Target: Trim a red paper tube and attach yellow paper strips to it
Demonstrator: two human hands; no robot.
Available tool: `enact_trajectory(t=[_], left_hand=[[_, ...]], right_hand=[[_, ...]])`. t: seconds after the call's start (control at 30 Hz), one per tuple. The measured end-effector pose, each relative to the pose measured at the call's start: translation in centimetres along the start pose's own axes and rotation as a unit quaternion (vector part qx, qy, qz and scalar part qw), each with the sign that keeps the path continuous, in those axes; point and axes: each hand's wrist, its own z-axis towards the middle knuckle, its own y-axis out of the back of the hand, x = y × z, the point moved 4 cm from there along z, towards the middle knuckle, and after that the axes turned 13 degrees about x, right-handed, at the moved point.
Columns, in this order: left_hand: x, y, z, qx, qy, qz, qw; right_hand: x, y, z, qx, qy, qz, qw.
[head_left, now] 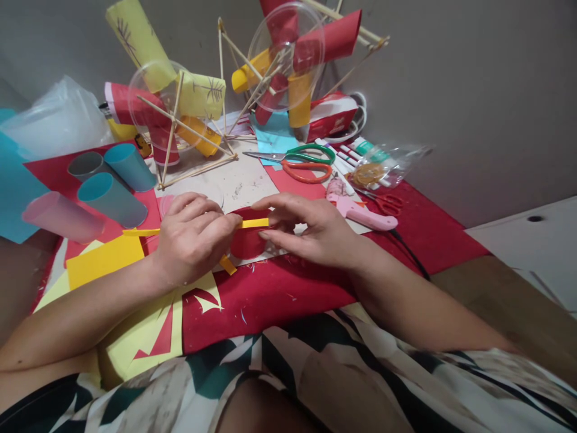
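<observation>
A yellow paper strip [255, 223] lies across a red paper tube [247, 245] at the table's front. My left hand [193, 237] is closed, its thumb and fingertips pressing the strip against the tube. Around the tube's right side curl the fingers of my right hand [315, 231], with the thumb by the strip's end. Part of the tube is hidden by my fingers. Another length of yellow strip [140, 233] sticks out left of my left hand, and a short yellow end [228, 264] shows below it.
Pink, blue and grey paper tubes [112, 201] stand at the left, near a yellow sheet [106, 261]. Behind are two stick-frame wheels with paper rolls [201, 96]. Green-and-orange scissors [309, 162], a pink glue gun [365, 214] and markers [349, 159] lie at the right.
</observation>
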Motion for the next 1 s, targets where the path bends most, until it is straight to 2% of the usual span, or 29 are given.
enact_trajectory(t=[0.33,0.5,0.7,1.0], left_hand=[[-0.16,0.32,0.1,0.005,0.001,-0.007,1.0],[-0.06,0.33,0.26,0.008,0.012,-0.032,0.999],[0.07,0.18,0.42,-0.017,0.039,-0.04,0.998],[0.45,-0.59,-0.28,-0.098,-0.073,0.014,0.992]], right_hand=[[0.39,0.2,-0.03,-0.005,0.012,-0.065,0.998],[0.33,0.3,-0.06,-0.017,0.021,-0.042,0.999],[-0.02,0.19,-0.07,-0.024,0.002,0.004,1.0],[-0.01,0.3,-0.15,-0.027,-0.007,0.047,0.999]])
